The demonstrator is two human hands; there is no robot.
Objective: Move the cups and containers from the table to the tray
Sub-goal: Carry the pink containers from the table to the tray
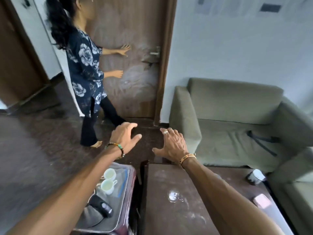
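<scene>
Two white cups (109, 173) (107, 186) stand on a silver tray (118, 206) at lower left, next to a black-handled kettle (101, 206). On the dark brown table (169, 214) a dark container with a white lid (255, 176) sits at the far right edge, and a pink container (262, 200) lies nearer me. My left hand (124, 137) and my right hand (172, 144) are stretched out in the air beyond the table's far edge, fingers spread, with nothing in either.
Another person (84, 65) stands ahead on the left with both hands against a brown door (135, 31). A grey-green armchair (237, 124) is right of the table. The floor (33, 150) is dark carpet.
</scene>
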